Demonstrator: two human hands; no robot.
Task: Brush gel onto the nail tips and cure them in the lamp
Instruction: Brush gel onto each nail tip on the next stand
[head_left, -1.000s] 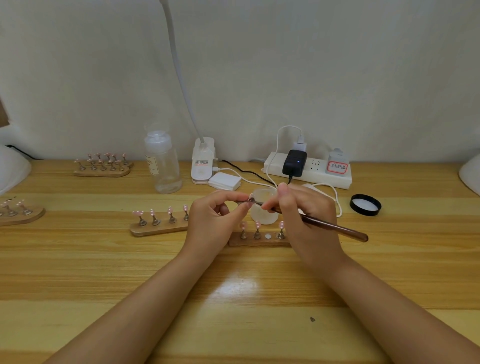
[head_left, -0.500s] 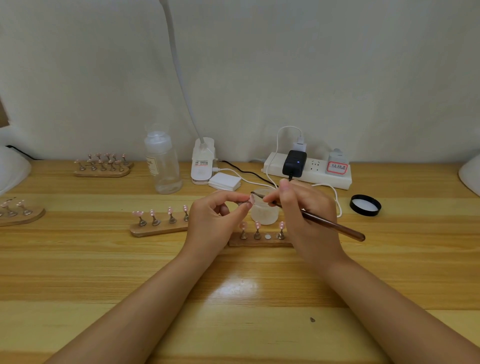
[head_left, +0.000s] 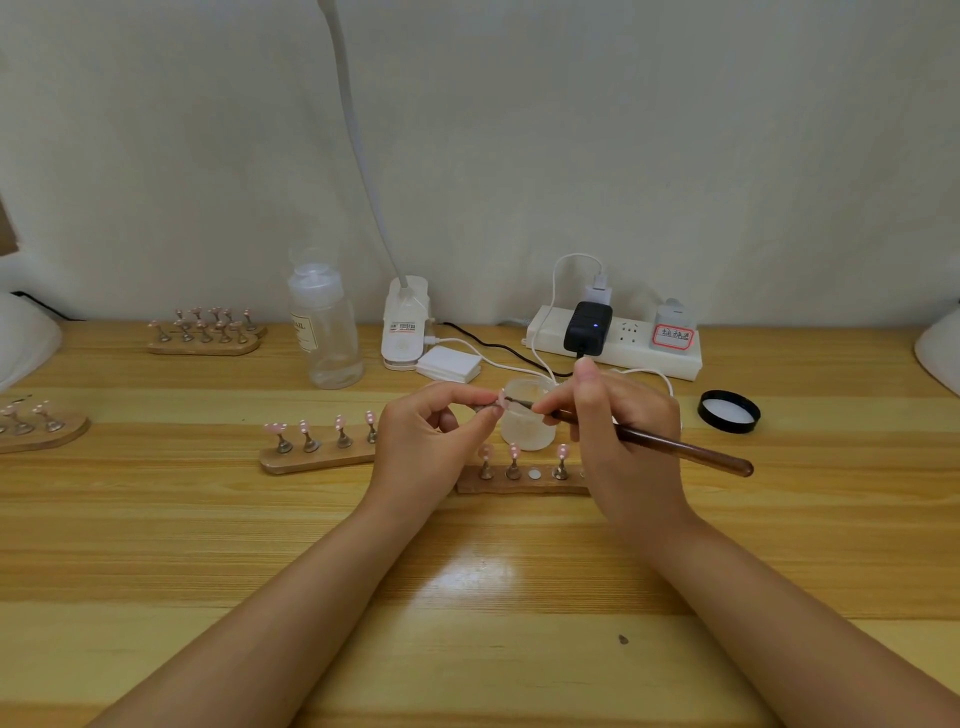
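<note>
My left hand (head_left: 431, 441) pinching a pink nail tip (head_left: 503, 399) at frame centre, my right hand (head_left: 618, 436) holding the brush (head_left: 670, 444) against it

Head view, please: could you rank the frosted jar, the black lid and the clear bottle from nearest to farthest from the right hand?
1. Frosted jar: just left of the right hand, behind the brush tip.
2. Black lid: to its right on the table.
3. Clear bottle: far left, toward the wall.

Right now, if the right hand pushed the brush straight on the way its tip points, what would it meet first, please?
The right hand aims the brush leftward; its tip already looks to be at the pink nail tip pinched by the left hand. Next would likely come those fingertips, though depth is unclear.
</note>
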